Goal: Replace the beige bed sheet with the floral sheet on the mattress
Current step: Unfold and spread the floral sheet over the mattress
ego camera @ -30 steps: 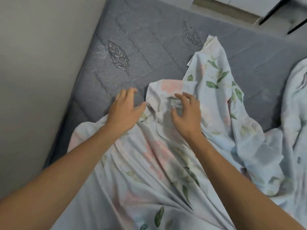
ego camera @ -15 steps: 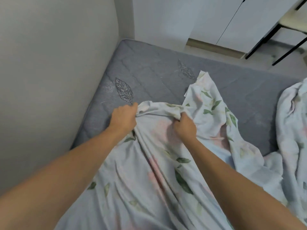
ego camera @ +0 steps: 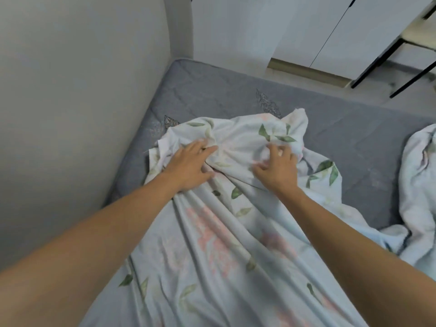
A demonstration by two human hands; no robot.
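Floral sheet (ego camera: 212,244) bunched over near-left part of grey mattress (ego camera: 354,142); far edge heaped near wall (ego camera: 70,90). Left hand (ego camera: 188,166) flat on sheet, fingers spread, grip open. Right hand (ego camera: 276,168) on sheet, fingers loosely bent, blurred; grip holds nothing visible. Second sheet bundle (ego camera: 417,180) at right edge.

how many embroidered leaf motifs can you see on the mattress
2: one leaf motif near the wall, partly under the floral sheet; another leaf motif beyond the sheet's far edge. The sheet may hide more.

floral sheet (ego camera: 212,244) cut off below, right hand (ego camera: 277,167) blurred
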